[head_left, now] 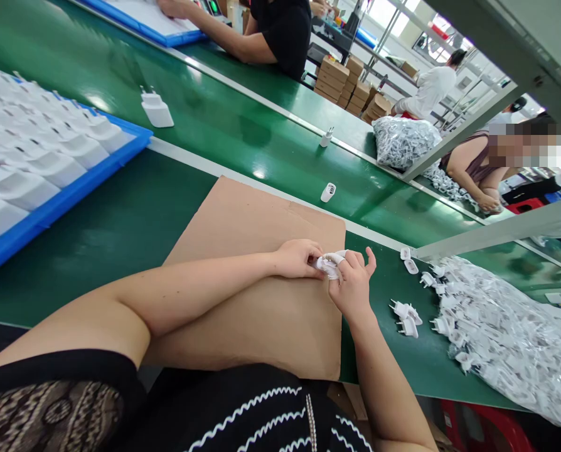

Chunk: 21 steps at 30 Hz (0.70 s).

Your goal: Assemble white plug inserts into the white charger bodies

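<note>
Above the right part of a brown cardboard sheet (252,251), both my hands meet at a small white charger piece (329,266). The fingers of my left hand (295,258) are closed on its left side. My right hand (354,285) pinches it from the right, with the little finger raised. Fingers cover much of the piece, so its exact shape is hard to make out. To the right of my right hand, several loose white plug pieces (406,319) lie on the green table.
At left stands a blue tray (115,164) of white chargers. Single chargers sit on the green conveyor (261,154), one a two-pin plug (157,110). A plastic bag (511,339) spills white plug parts at right. Metal posts (501,231) cross the right side. Co-workers sit across the line.
</note>
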Each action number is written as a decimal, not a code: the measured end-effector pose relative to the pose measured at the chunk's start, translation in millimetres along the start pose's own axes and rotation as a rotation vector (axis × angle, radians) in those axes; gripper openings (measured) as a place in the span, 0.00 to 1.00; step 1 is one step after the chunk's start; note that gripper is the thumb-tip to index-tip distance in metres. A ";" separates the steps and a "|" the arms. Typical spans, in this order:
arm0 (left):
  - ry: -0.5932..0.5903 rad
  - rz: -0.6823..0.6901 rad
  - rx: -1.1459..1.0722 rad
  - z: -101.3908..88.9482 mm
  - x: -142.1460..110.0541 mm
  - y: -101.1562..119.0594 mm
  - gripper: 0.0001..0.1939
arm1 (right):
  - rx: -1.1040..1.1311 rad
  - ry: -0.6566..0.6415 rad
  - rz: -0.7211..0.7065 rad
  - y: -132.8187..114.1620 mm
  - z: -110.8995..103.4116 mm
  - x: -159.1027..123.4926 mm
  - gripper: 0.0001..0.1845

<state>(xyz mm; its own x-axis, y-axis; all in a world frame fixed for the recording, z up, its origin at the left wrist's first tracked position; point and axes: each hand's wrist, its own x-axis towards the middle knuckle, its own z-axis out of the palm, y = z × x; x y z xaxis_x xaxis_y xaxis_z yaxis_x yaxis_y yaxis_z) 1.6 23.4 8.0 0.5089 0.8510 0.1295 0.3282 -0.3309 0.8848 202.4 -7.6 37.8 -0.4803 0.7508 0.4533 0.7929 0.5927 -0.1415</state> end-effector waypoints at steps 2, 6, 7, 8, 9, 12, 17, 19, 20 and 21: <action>-0.005 0.001 -0.007 -0.4 0.2 0.3 0.11 | 0.037 -0.003 0.022 0.0 1.8 -1.0 0.13; 0.019 0.005 0.021 2.0 -0.3 -0.7 0.10 | 0.053 0.017 0.021 -1.8 2.9 -2.7 0.13; 0.021 0.006 0.031 2.8 -0.4 -1.1 0.09 | 0.034 0.024 0.012 -2.3 2.7 -2.7 0.12; 0.023 0.008 0.041 3.5 -0.4 -1.6 0.09 | 0.019 0.027 0.010 -2.5 2.4 -2.3 0.12; 0.024 0.010 0.049 3.9 -0.4 -1.9 0.09 | 0.019 0.024 0.014 -2.5 2.0 -1.6 0.11; 0.019 0.009 0.054 3.3 0.8 -2.6 0.09 | 0.089 -0.009 0.058 -1.6 1.2 0.9 0.12; -0.050 0.011 0.041 -1.6 2.9 -3.3 0.10 | 0.094 -0.007 0.085 -2.7 3.1 -1.2 0.11; -0.048 0.018 0.047 -2.1 2.1 -3.3 0.11 | 0.098 0.014 0.089 -4.1 6.7 -4.5 0.11; -0.040 0.023 0.050 -1.5 1.2 -3.2 0.11 | 0.110 0.025 0.098 -4.5 9.1 -6.1 0.11; -0.030 0.027 0.052 -0.1 0.2 -3.0 0.12 | 0.131 0.033 0.113 -4.3 11.8 -7.6 0.11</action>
<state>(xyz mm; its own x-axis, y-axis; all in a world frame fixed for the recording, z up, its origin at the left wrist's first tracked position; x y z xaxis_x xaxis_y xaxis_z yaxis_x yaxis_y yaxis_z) 0.7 24.6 5.4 0.5415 0.8292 0.1387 0.3546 -0.3749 0.8566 198.2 -12.4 24.6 -0.3770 0.8061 0.4561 0.7843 0.5398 -0.3057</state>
